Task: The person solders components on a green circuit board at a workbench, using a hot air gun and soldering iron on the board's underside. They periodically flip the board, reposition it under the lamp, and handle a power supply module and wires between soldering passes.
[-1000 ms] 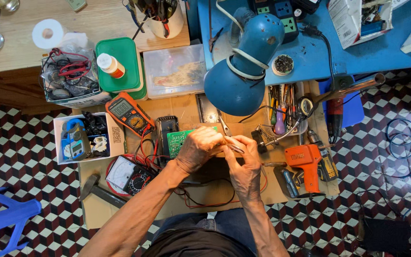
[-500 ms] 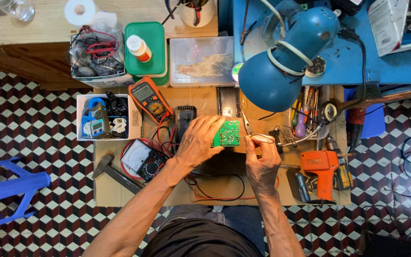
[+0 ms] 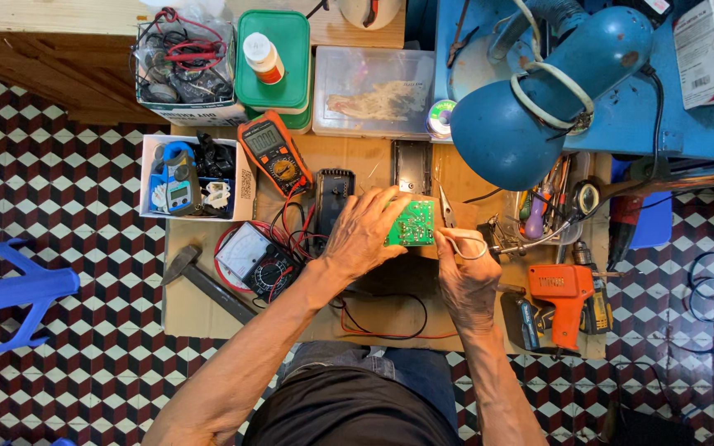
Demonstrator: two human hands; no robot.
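Note:
A small green circuit board (image 3: 413, 223) lies over the wooden bench top under my left hand (image 3: 364, 238), whose fingers grip its left edge. Just right of the board, my right hand (image 3: 466, 279) is closed on the pale handles of small pliers (image 3: 453, 233), and their metal tips point up along the board's right edge. A black battery case (image 3: 331, 201) stands left of my left hand. Red and black wires (image 3: 390, 329) curl below both wrists.
An orange multimeter (image 3: 273, 152), a round analog meter (image 3: 251, 258) and a hammer (image 3: 202, 281) lie at the left. A blue lamp (image 3: 539, 107) hangs over the right side, above loose hand tools and an orange drill (image 3: 564, 299). Clear box (image 3: 373, 83) and green tub (image 3: 273, 37) sit behind.
My hands have come apart and lowered toward the bench. The left hand now holds the board alone, and the right hand with the pliers sits beside its right edge. The camera view has shifted.

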